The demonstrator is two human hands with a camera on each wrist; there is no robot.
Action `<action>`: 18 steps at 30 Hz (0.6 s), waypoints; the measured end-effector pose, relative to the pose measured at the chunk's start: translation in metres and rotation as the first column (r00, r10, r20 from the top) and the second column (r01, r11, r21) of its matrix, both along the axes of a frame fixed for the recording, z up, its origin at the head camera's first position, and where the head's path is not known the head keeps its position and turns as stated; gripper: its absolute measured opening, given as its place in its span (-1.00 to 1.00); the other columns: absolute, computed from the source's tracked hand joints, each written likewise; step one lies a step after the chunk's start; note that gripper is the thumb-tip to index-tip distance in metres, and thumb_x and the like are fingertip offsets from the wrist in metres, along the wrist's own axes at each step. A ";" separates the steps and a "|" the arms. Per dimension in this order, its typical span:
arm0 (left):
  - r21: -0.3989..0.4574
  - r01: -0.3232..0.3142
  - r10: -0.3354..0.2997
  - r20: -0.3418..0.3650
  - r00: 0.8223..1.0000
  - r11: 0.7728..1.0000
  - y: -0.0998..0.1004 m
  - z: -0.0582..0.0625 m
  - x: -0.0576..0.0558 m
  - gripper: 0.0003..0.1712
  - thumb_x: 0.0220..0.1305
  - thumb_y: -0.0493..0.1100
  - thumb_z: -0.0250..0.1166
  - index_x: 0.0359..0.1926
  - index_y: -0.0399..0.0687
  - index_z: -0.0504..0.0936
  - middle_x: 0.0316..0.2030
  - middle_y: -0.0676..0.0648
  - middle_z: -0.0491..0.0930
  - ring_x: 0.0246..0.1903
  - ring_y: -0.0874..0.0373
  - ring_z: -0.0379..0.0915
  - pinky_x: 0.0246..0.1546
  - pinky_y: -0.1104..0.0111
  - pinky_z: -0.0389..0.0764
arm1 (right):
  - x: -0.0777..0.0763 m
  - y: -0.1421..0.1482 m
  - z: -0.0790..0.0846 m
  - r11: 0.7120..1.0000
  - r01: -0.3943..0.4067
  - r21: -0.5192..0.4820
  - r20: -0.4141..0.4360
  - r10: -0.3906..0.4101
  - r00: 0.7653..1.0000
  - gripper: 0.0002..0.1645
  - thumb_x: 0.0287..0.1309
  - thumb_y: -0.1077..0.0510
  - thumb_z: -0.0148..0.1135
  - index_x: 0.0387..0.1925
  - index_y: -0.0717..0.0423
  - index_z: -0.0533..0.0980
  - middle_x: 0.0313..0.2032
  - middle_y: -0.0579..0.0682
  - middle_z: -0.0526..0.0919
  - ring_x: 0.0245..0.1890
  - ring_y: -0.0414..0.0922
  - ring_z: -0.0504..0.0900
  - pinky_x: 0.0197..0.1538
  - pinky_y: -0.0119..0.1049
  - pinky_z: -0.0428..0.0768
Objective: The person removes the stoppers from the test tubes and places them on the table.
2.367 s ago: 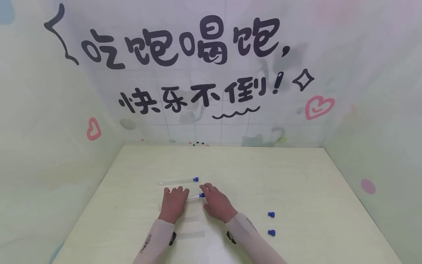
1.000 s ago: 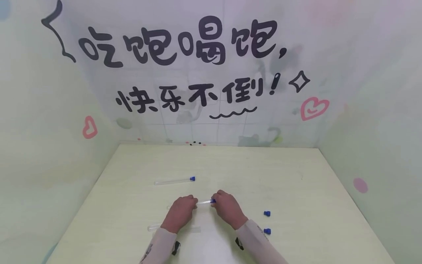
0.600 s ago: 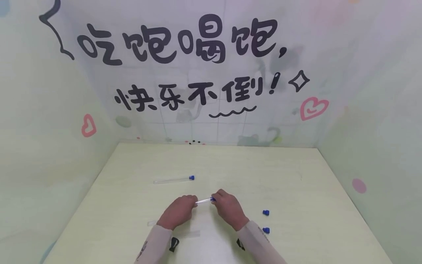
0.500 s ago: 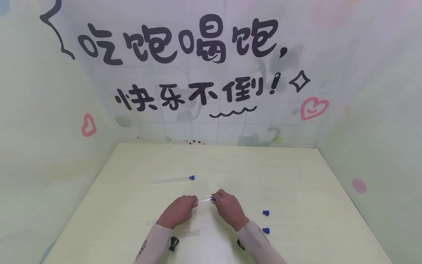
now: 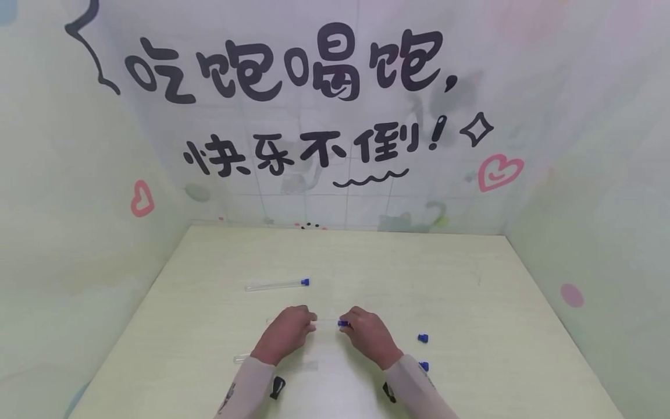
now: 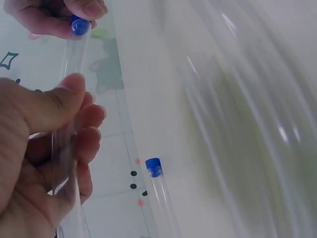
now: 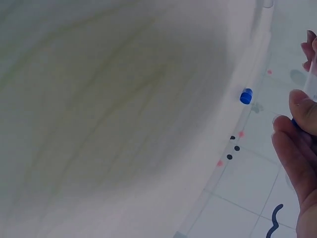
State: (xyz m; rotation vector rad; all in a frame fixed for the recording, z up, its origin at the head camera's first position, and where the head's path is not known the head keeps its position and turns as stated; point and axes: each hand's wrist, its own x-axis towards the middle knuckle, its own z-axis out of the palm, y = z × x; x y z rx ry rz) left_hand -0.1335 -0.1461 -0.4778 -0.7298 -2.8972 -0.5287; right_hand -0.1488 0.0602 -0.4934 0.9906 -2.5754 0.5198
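Between my hands runs a clear test tube (image 6: 75, 53) with a blue cap (image 5: 342, 323) at its right end. My left hand (image 5: 287, 334) grips the tube; in the left wrist view its thumb and curled fingers wrap the glass. The right hand (image 5: 373, 336) pinches the blue cap between thumb and fingers, and in the right wrist view only a sliver of blue shows there. Behind the hands lies another clear tube (image 5: 276, 286), capped in blue. A further clear tube (image 5: 242, 359) lies nearer, partly hidden under the left forearm.
Two loose blue caps lie to the right: one cap (image 5: 423, 338) in full view, the other cap (image 5: 424, 366) partly covered by the right sleeve (image 5: 419, 387). The pale table (image 5: 408, 262) meets printed curtain walls (image 5: 576, 233) at the back and both sides.
Since the first frame, both hands have shifted right with the tube, and the left fingers have curled round it. In the last half second the right hand moved slightly right and toward the near edge.
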 end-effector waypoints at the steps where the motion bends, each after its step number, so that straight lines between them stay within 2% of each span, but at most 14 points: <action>1: -0.001 -0.003 0.003 -0.028 1.000 1.000 0.001 -0.001 0.000 -0.84 0.08 -0.26 0.37 -0.27 -0.18 0.71 -0.43 -0.02 0.64 -0.39 0.13 0.60 -0.28 0.32 0.61 | 0.000 0.001 -0.001 1.000 -0.003 0.002 0.011 0.003 1.000 -0.81 -0.06 0.21 0.44 -0.34 0.15 0.65 -0.43 -0.07 0.65 -0.47 -0.26 0.63 -0.37 -0.52 0.56; 5: 0.027 -0.026 0.029 -0.098 0.995 0.999 0.004 -0.004 0.003 -0.82 0.01 -0.27 0.42 -0.29 -0.16 0.72 -0.41 0.00 0.61 -0.39 0.15 0.59 -0.28 0.33 0.60 | 0.002 0.005 -0.002 1.000 -0.014 -0.013 0.014 0.015 1.000 -0.81 -0.05 0.20 0.44 -0.33 0.15 0.65 -0.41 -0.06 0.66 -0.46 -0.27 0.63 -0.38 -0.52 0.56; 10: 0.036 -0.058 0.061 -0.083 0.995 0.998 0.007 -0.004 0.006 -0.78 0.04 -0.27 0.41 -0.22 -0.18 0.70 -0.36 0.01 0.53 -0.37 0.16 0.54 -0.28 0.37 0.60 | 0.002 0.007 -0.001 0.999 -0.012 -0.041 -0.012 0.012 1.000 -0.79 -0.07 0.19 0.46 -0.33 0.11 0.64 -0.41 -0.07 0.66 -0.48 -0.30 0.61 -0.40 -0.53 0.55; 14: 0.070 -0.070 0.076 -0.076 0.994 0.995 0.008 -0.002 0.007 -0.75 0.07 -0.28 0.38 -0.17 -0.19 0.65 -0.35 -0.01 0.58 -0.36 0.16 0.55 -0.27 0.35 0.60 | 0.000 0.008 0.000 0.999 0.002 -0.044 -0.082 -0.006 0.997 -0.77 -0.10 0.19 0.48 -0.34 0.09 0.62 -0.42 -0.08 0.66 -0.52 -0.32 0.58 -0.44 -0.56 0.52; 18: 0.091 -0.068 0.077 -0.096 0.992 0.993 0.009 0.001 0.006 -0.80 0.08 -0.30 0.37 -0.22 -0.17 0.62 -0.36 -0.02 0.60 -0.38 0.15 0.54 -0.28 0.33 0.60 | -0.001 0.007 0.001 0.998 0.019 -0.060 -0.133 -0.027 0.991 -0.76 -0.14 0.20 0.50 -0.36 0.07 0.61 -0.43 -0.09 0.66 -0.54 -0.34 0.57 -0.46 -0.56 0.51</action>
